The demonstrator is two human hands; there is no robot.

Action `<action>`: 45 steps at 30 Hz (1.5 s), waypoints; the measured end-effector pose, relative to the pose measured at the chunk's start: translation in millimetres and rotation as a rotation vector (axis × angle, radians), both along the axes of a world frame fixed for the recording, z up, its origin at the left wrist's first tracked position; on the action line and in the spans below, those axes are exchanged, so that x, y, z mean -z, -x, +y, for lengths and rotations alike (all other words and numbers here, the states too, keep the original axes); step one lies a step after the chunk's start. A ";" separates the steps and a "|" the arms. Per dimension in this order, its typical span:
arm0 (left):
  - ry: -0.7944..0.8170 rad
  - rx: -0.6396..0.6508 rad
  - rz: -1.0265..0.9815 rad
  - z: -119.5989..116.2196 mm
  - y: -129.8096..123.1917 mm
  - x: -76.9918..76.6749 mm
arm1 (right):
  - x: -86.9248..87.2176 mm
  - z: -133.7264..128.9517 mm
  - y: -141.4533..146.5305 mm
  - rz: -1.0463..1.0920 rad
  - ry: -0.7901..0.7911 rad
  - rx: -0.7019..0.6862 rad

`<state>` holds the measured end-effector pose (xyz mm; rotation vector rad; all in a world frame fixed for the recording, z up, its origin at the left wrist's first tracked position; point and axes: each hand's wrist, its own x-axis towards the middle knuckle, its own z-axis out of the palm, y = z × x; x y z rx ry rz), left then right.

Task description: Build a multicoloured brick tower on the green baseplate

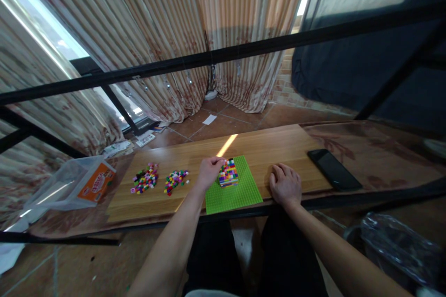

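A block built of small multicoloured toy bricks [228, 174] stands on a green studded baseplate [244, 195] in the middle of the board. My left hand [210, 171] reaches in from the left, its thumb and fingers pinched together at the block's upper left corner. Whatever lies between those fingertips is too small and covered to make out. To the right of the baseplate, my right hand [285, 183] rests palm down on the wooden board [268, 146], fingers loosely bent and slightly apart, holding nothing.
Two loose brick piles, a farther one [147, 178] and a nearer one [175, 181], lie left of the baseplate. A clear plastic box [69, 181] with an orange label stands at far left. At right lies a black phone [334, 169]. A dark metal bar [195, 61] crosses beyond the board.
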<state>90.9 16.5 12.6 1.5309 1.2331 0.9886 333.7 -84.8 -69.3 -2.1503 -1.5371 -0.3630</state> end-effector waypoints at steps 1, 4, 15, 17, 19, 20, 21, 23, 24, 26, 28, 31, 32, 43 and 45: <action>-0.001 -0.002 -0.003 -0.3 0.0 0.6 | 0.0 -0.1 0.1 -0.002 0.001 0.002; 0.000 -0.007 -0.005 -1.0 -0.4 1.4 | 0.1 -0.2 0.0 -0.008 0.000 0.002; -0.123 -0.158 -0.103 -10.1 37.9 -6.7 | 2.6 -0.5 -4.0 -0.053 0.029 -0.003; -0.093 -0.276 -0.103 -17.8 62.3 0.5 | 3.2 -1.1 -4.8 -0.060 0.036 -0.002; -0.058 -0.403 -0.058 -27.8 87.6 13.3 | 3.8 -1.7 -5.3 -0.067 0.039 -0.001; -0.037 -0.441 -0.028 -33.3 99.0 20.6 | 4.1 -2.0 -5.5 -0.069 0.040 0.000; -0.026 -0.473 0.003 -38.6 108.7 27.8 | 4.4 -2.1 -5.8 -0.070 0.042 0.001; -0.021 -0.515 0.073 -47.6 121.6 39.8 | 5.2 -2.2 -6.6 -0.070 0.045 0.003; -0.025 -0.521 0.113 -50.7 124.4 43.9 | 5.8 -2.0 -7.1 -0.069 0.046 0.006; -0.037 -0.509 0.202 -53.0 123.4 48.1 | 6.9 -1.6 -8.3 -0.067 0.048 0.009; -0.062 -0.489 0.301 -50.5 116.8 48.1 | 8.0 -1.0 -9.6 -0.063 0.048 0.008; -0.141 -0.463 0.480 -42.5 105.3 45.4 | 8.7 -0.6 -10.9 -0.052 0.048 -0.003; -0.170 -0.457 0.541 -39.9 102.6 44.5 | 8.6 -0.6 -11.1 -0.048 0.049 -0.005; -0.180 -0.395 0.636 -32.2 96.3 38.9 | 6.9 -0.5 -11.3 -0.020 0.045 -0.017; -0.173 -0.376 0.615 -34.6 90.5 33.6 | 6.4 -0.7 -10.6 -0.023 0.053 -0.014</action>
